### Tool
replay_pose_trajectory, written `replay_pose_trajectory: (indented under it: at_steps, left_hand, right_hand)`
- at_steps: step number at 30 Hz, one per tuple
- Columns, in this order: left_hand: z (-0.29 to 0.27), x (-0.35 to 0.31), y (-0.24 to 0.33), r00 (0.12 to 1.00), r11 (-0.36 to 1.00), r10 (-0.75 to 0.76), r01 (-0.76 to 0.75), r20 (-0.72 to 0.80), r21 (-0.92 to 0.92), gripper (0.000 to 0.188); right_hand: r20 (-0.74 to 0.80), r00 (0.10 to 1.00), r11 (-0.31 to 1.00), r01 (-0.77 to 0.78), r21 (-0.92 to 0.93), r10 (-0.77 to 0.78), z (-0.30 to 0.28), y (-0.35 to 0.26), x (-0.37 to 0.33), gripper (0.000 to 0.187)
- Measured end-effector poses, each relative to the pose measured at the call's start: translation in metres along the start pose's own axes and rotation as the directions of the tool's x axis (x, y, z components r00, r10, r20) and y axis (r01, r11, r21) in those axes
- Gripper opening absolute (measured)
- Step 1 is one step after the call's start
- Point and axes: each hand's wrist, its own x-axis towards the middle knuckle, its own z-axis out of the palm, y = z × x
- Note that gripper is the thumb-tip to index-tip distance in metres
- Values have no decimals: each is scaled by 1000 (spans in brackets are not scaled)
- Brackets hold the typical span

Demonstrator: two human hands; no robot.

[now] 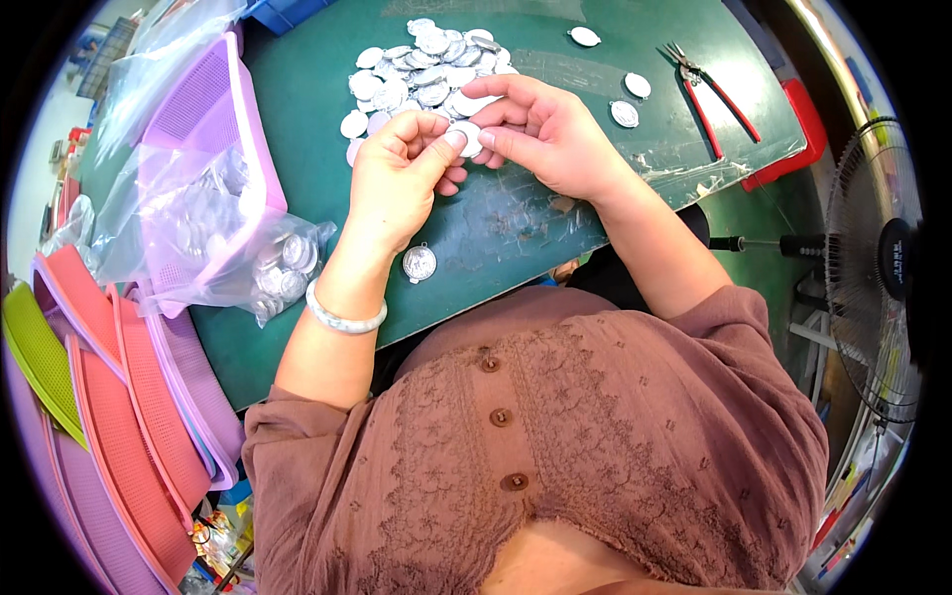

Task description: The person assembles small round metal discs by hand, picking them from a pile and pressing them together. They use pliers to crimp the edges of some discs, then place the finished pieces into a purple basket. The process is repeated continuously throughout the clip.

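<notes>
Between my two hands is a round silver medallion (466, 139), its flat pale face turned up. My left hand (405, 174) pinches its left edge between thumb and fingers. On its other edge, the thumb and fingertips of my right hand (550, 139) close on it as well. Just beyond my fingers lies a heap of similar silver medallions (428, 67). A single medallion with a small loop and an embossed face (419, 263) rests near the table edge, right of my left wrist.
Red-handled pliers (709, 99) lie at the right, near a few loose medallions (625, 114). A purple basket (260, 149) with a clear bag of medallions (288, 268) stands left on the green table (535, 238). Stacked coloured baskets (129, 416) and a fan (873, 258) flank me.
</notes>
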Motion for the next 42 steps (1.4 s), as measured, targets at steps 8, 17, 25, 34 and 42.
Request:
replay_pose_trajectory:
  at_steps: [8,17,25,34,42]
  left_hand:
    - [-2,1,0,986,852,-152,162,62,-499,27]
    - [-11,6,-1,982,817,-168,186,83,-546,43]
    - [-13,6,0,979,850,-176,203,100,-486,45]
    - [-8,1,3,977,916,-214,205,14,-346,26]
    - [-7,1,3,980,914,-194,195,39,-356,11]
  right_hand:
    - [50,968,861,242,-447,-246,0,-5,-1,33]
    - [-6,963,593,161,-789,-270,-14,1,16,38]
    - [67,957,475,199,-857,-281,-11,4,25,45]
    - [144,911,528,346,-776,-386,-7,1,22,52]
    - [84,981,963,190,-192,-177,-1,1,15,53]
